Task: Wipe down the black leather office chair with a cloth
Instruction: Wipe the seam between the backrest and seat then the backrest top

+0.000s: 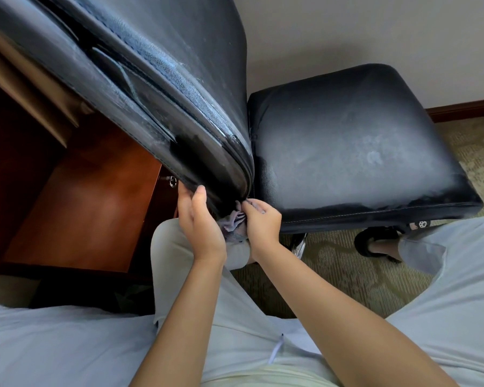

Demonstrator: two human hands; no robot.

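Two hands at the chair's lower backrest edge.
Black leather chair (157, 88), dusty, fills the upper view; left hand (199, 227) grips its rim, right hand (261, 222) pinches the bunched cloth (234, 222) into the seam. Best: steady the rim, drag cloth along stitching.

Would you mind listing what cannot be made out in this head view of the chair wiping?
- Cloth: mostly hidden between the left hand and right hand.
- Chair back: top cut off by the frame edge.
- Chair base: hidden beneath the seat.
- Right fingers: tips buried in the cloth.
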